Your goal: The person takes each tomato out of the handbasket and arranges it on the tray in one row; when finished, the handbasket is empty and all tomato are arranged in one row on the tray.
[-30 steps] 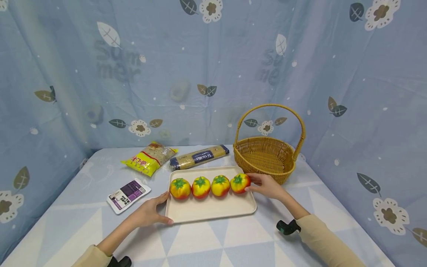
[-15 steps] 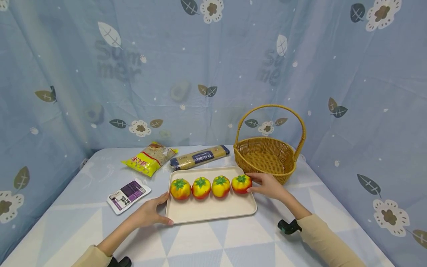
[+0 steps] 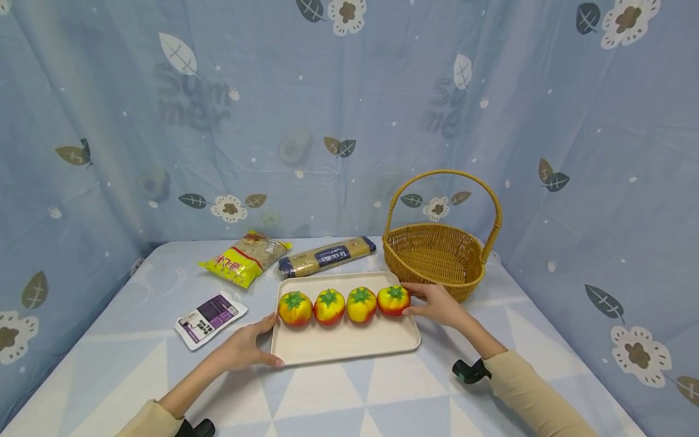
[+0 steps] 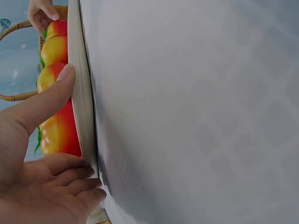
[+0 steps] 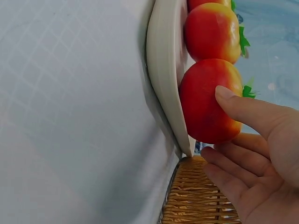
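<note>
A cream rectangular tray lies on the table, bearing a row of several red-and-yellow tomatoes with green leafy tops. My left hand holds the tray's near left corner, thumb on the front rim and fingers at the left side. In the left wrist view the thumb lies along the rim beside the tomatoes. At the row's right end, my right hand pinches the last tomato between thumb and fingers. Its red side faces the right wrist view, where the thumb presses on it and the fingers reach behind it.
A wicker basket with a tall handle stands right behind the right hand. Behind the tray lie a pasta packet and a yellow food bag. A white-and-purple pouch rests left of the tray.
The end tomato shifts slightly right, then slightly back left, with my right hand on it. My left hand and the tray stay in place.
</note>
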Demonstrator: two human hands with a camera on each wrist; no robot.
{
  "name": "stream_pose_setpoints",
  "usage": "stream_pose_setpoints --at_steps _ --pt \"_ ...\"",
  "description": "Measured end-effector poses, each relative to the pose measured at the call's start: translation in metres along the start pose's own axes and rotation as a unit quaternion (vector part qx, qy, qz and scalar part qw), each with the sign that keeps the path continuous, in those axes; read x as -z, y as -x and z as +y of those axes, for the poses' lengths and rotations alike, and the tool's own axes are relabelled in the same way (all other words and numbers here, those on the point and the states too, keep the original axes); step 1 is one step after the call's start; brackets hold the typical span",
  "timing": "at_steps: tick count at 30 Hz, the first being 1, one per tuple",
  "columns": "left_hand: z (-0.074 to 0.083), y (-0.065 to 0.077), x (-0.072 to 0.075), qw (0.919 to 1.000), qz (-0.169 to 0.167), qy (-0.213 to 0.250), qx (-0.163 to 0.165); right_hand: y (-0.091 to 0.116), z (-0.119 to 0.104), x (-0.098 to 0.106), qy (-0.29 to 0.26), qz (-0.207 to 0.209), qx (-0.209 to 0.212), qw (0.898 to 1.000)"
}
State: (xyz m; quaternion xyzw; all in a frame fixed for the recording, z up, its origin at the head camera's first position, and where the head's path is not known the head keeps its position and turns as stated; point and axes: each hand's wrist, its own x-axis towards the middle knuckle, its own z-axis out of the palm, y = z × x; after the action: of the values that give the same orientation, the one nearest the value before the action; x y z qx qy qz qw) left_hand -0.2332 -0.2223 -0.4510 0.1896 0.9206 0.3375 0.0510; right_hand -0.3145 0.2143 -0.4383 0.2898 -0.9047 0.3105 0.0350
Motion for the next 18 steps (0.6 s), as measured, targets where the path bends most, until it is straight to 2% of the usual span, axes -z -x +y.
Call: stream_pose_setpoints --at_steps 10,18 --pt "0.0005 -0.0032 0.0003 1.0000 0.001 0.003 0.005 0.0010 -0.0035 0.0064 -0.006 0.010 0.005 1.000" --pt "0.0008 -0.0050 -0.0004 1.0000 0.000 0.004 -0.004 0.0021 -0.0014 0.0062 -0.010 0.006 0.004 1.000"
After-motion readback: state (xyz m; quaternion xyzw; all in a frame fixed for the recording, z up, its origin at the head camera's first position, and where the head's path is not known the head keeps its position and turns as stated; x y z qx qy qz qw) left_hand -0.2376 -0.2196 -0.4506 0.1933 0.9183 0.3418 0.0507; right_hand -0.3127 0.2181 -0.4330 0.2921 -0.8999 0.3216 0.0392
